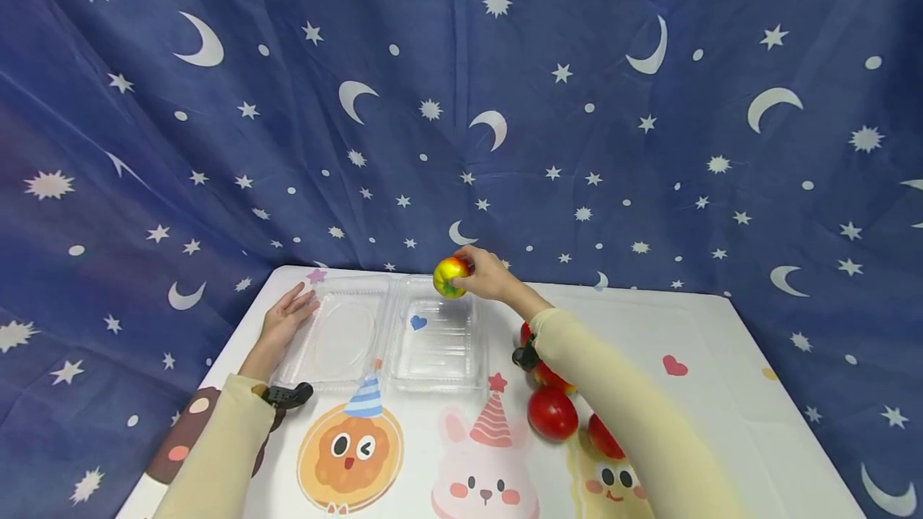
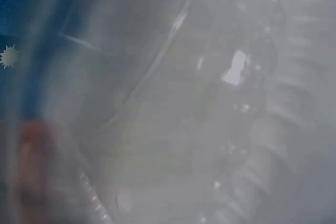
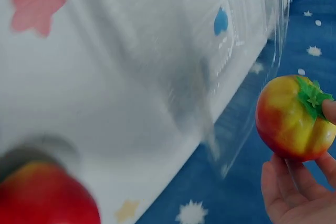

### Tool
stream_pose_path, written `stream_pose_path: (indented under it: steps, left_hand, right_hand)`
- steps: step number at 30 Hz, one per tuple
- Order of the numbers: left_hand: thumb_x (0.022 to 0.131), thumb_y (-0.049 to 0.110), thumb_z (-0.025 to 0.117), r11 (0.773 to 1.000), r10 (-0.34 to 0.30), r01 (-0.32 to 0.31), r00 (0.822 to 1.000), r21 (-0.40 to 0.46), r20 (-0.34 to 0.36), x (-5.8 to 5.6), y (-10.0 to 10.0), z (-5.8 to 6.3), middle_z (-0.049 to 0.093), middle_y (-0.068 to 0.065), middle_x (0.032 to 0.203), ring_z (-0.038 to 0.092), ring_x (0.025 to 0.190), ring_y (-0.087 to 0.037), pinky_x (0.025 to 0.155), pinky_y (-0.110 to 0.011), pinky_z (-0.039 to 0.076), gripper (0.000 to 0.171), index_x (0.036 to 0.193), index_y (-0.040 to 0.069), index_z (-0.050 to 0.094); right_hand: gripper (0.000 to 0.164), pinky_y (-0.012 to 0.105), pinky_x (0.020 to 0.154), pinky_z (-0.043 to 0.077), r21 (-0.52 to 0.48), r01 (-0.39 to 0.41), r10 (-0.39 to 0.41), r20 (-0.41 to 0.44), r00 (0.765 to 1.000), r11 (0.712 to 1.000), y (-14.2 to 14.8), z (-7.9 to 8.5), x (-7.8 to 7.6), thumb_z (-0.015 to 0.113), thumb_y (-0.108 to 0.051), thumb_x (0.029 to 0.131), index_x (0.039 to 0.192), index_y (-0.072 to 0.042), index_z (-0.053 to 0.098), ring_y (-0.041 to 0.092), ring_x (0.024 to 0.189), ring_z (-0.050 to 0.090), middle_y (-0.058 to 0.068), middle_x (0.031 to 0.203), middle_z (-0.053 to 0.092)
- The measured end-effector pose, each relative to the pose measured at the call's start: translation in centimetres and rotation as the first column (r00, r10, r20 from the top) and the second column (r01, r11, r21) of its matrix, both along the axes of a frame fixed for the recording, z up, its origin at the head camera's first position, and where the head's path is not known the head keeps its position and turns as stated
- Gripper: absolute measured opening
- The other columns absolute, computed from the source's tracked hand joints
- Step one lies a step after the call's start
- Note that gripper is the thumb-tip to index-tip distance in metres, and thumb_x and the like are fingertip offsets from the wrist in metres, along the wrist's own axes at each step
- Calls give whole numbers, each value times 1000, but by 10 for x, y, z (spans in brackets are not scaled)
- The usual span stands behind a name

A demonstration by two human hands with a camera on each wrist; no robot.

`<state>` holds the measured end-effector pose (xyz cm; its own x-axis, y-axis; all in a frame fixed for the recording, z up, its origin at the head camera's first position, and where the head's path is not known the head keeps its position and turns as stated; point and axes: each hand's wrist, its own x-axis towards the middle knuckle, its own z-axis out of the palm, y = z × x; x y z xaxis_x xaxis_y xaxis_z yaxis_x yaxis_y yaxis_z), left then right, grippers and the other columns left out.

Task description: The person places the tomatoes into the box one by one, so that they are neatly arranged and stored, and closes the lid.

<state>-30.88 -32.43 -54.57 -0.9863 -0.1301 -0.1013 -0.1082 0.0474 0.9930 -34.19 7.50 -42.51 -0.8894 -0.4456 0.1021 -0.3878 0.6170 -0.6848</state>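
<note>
Currently, item one: a yellow-red toy tomato (image 1: 450, 276) with a green calyx, gripped in the fingers of the right hand (image 1: 487, 275) and held above the far rim of the tray half of an open clear plastic clamshell box (image 1: 435, 336); in the right wrist view the fingertips (image 3: 294, 182) curl round the fruit from below and a finger touches the calyx. Item two: the box's lid half (image 1: 340, 340), lying flat to the left of the tray, with the left hand (image 1: 286, 317) resting on its outer edge, fingers straight and spread, holding nothing; the left wrist view shows only blurred clear plastic. Item three: several red tomatoes (image 1: 553, 412) on the table (image 1: 721, 423) beside the right forearm, well apart from the box. Step in hand, as judged: placing the first fruit, since the tray appears to hold none yet. The next move would call for lowering the tomato inside the tray wall and releasing it so it settles without rolling, while the left hand steadies the light plastic. Brands, labels, writing: none readable; the tablecloth carries cartoon animals in party hats, hearts and stars, and the backdrop (image 1: 461, 102) is blue cloth printed with moons and stars.
</note>
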Motion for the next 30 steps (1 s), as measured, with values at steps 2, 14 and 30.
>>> stream_pose_path:
  steps: [2,14,30]
  left_hand:
    - [99,13,61,1000,-1,1,1000,5,1,1,-1,-2,33,-19,154,44,136,-11,91,-8,44,70,157,9,23]
    - [99,11,61,1000,13,-13,1000,18,1,1,-1,-3,36,-20,153,39,141,-22,94,-11,45,69,157,10,24]
    - [99,7,59,999,26,-26,1000,23,-2,-2,-1,-2,37,-19,152,40,140,-22,91,-10,45,65,156,10,28]
  right_hand:
    - [48,35,92,53,-8,2,-2,13,1000,1000,-10,-4,0,72,-11,87,129,5,56,29,104,61,18,118,63]
    - [46,34,90,53,19,-5,5,6,1000,1000,-48,-25,-1,74,-10,84,125,5,60,27,102,60,16,116,64]
    - [43,34,92,54,37,-10,9,21,1000,999,-57,-53,-3,74,-5,84,124,1,61,28,105,63,17,123,62]
